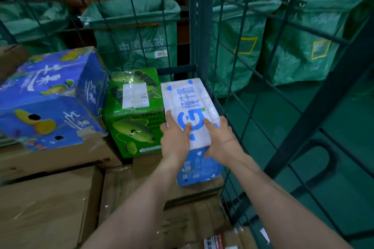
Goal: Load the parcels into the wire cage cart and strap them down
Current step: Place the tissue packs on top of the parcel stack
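Note:
A white and blue parcel point(188, 99) lies in the far right corner of the green wire cage cart point(199, 26), on top of brown cartons. My left hand point(175, 135) rests flat on its near top face with straight fingers. My right hand point(221, 137) lies on the parcel's near right edge, fingers stretched forward, thumb down the front face. A green box point(133, 111) stands tight against the parcel's left side. Further left a large blue fruit box point(50, 97) sits tilted on the stack.
Brown cardboard cartons point(46, 204) fill the cart's lower layer under my arms. Beyond the mesh stand several green mail sacks point(133, 32) on a green floor point(344, 127). The cart's right wire wall point(263, 107) runs close beside my right arm.

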A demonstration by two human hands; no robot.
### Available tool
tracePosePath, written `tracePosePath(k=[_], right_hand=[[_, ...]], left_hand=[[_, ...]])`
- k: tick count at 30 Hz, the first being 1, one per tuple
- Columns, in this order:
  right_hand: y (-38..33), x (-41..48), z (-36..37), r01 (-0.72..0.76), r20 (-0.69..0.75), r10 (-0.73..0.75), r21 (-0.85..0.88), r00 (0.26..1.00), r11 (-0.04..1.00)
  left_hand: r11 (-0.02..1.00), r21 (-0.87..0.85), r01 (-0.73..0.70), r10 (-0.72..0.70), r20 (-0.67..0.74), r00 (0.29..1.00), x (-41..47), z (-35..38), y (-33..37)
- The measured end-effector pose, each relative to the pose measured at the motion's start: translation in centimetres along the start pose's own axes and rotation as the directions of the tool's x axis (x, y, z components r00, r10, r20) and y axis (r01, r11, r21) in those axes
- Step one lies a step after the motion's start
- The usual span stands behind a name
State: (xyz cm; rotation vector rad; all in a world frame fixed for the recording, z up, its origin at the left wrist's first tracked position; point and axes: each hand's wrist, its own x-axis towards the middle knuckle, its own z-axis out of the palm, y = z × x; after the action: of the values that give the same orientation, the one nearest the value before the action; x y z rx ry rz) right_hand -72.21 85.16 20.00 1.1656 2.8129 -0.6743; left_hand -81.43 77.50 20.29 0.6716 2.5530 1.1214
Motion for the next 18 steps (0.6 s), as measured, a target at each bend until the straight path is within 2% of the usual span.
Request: tracePosePath(k=[6,9,11,14,18], right_hand=[[-0.3,-0.2,0.4,-0.033,0.033,0.034,-0.030,0.999,0.999],[-0.9,-0.3,0.4,-0.085,0.065,0.089,-0.064,0.994,0.994],[-1.0,-0.3,0.6,-0.098,0.047,0.102,-0.084,0.994,0.992],[-1.0,-0.5,0.9,-0.106,0.020,0.108,-0.095,0.994,0.990],[-0.8,-0.7,1.0,-0.077,0.031,0.080,-0.087,0.996,0.993]], left_hand=[[0.994,0.088,-0.057,0.052,0.061,0.997,-0.1,0.0,-0.8],[0.920,0.363,-0.147,0.120,0.098,0.988,-0.2,0.3,-1.4],[0.840,0.484,-0.244,0.170,0.192,0.967,-0.2,0.2,-1.8],[0.809,0.471,-0.352,0.180,0.371,0.911,0.2,-0.6,-2.1],[0.807,0.430,-0.405,0.153,0.510,0.847,0.4,-1.7,-2.0]])
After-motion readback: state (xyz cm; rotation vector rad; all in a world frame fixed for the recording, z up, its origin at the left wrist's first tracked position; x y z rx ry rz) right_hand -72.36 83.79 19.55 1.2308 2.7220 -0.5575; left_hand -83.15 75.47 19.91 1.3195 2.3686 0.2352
